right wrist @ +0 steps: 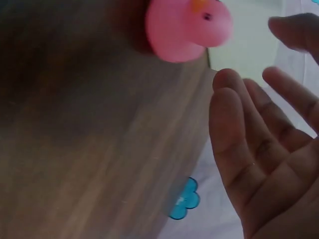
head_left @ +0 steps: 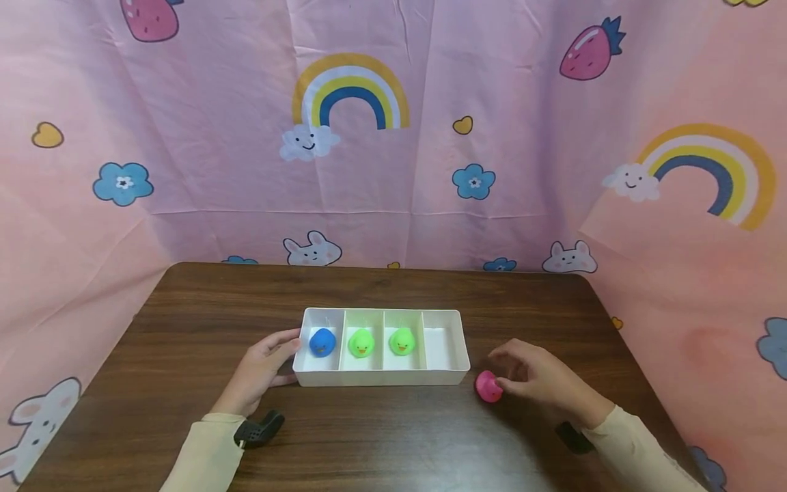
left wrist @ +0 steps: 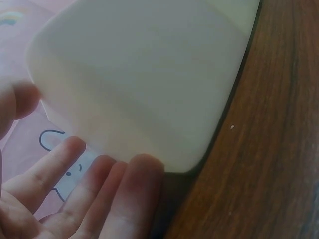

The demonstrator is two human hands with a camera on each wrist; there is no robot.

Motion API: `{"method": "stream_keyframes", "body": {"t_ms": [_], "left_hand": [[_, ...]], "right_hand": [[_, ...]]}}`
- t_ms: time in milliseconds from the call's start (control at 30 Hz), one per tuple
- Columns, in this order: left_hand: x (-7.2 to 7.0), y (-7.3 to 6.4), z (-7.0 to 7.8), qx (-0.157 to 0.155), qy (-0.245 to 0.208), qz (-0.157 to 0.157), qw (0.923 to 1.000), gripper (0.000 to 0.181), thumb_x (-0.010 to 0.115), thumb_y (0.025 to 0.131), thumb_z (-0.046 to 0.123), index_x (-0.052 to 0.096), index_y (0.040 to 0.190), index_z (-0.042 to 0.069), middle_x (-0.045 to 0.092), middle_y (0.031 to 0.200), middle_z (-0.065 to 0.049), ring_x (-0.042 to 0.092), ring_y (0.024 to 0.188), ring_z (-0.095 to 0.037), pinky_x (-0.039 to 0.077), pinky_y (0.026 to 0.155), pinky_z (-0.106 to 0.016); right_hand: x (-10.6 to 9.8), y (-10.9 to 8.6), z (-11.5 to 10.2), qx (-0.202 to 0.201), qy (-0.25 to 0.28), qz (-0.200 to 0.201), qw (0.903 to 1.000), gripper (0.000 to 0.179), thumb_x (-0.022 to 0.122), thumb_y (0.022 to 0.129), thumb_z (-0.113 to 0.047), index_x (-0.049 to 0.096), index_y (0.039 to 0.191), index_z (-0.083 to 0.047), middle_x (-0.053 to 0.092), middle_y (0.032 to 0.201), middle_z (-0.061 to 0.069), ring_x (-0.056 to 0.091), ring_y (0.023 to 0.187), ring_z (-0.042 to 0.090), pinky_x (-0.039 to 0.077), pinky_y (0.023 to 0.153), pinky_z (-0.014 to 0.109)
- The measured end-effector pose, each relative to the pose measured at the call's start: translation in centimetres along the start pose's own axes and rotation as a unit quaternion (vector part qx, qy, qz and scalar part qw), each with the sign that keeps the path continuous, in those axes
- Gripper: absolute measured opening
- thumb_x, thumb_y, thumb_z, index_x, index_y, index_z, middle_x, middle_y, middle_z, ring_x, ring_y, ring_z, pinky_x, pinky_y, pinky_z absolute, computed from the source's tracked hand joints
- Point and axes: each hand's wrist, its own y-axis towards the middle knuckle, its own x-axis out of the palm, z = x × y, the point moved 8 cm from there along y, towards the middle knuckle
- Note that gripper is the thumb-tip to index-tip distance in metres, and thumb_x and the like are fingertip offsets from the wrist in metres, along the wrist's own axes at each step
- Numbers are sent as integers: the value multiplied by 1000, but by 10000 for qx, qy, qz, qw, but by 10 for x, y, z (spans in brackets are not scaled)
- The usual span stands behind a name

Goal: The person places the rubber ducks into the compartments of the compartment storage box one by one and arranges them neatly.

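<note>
A long white tray [head_left: 381,378] with several compartments lies on the table. My left hand [head_left: 258,365] is at its left end, fingertips touching the end wall; in the left wrist view the fingers look fairly straight along the tray's edge. From the left, the tray holds a blue toy duck [head_left: 322,343], a green duck [head_left: 361,344] and another green duck [head_left: 402,342]; the rightmost compartment is bare. A pink duck [head_left: 488,387] sits on the table off the tray's right front corner. My right hand [head_left: 541,379] hovers beside it, fingers spread apart. The right wrist view shows a gap between fingers and duck [right wrist: 174,30].
Everything stands on a dark brown wooden table [head_left: 369,437] with rounded far corners. A pink and purple printed cloth [head_left: 369,178] hangs behind and on both sides. A dark strap [head_left: 258,430] sits on the left wrist, another dark device [head_left: 574,437] on the right.
</note>
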Motion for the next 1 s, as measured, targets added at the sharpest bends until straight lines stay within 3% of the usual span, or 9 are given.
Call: {"method": "stream_keyframes", "body": {"t_ms": [233,633,1000], "left_hand": [[4,-1,2,-56,5,-16,10000,64,63,102,48,50,151,9,44,157,-21,51,137,-44,61,92,-48],[2,-5,6,-122,148,64,9998,68,62,101,51,49,151,7,41,159,-21,46,141,-46,60,93,-50],[1,-1,4,-106,143,65,9998,64,61,103,48,48,152,8,42,159,-21,47,140,-45,61,91,-48]], "right_hand": [[18,-15,16,305,245,-243,9989,28,81,91,-20,69,116,-16,66,101,-5,60,82,8,54,65,24],[28,-17,11,111,-531,169,9984,26,84,87,-16,71,108,-21,62,95,-14,57,76,4,50,61,21],[26,-17,10,31,-906,331,9953,23,85,86,-19,73,106,-21,66,98,-16,62,82,5,56,69,26]]}}
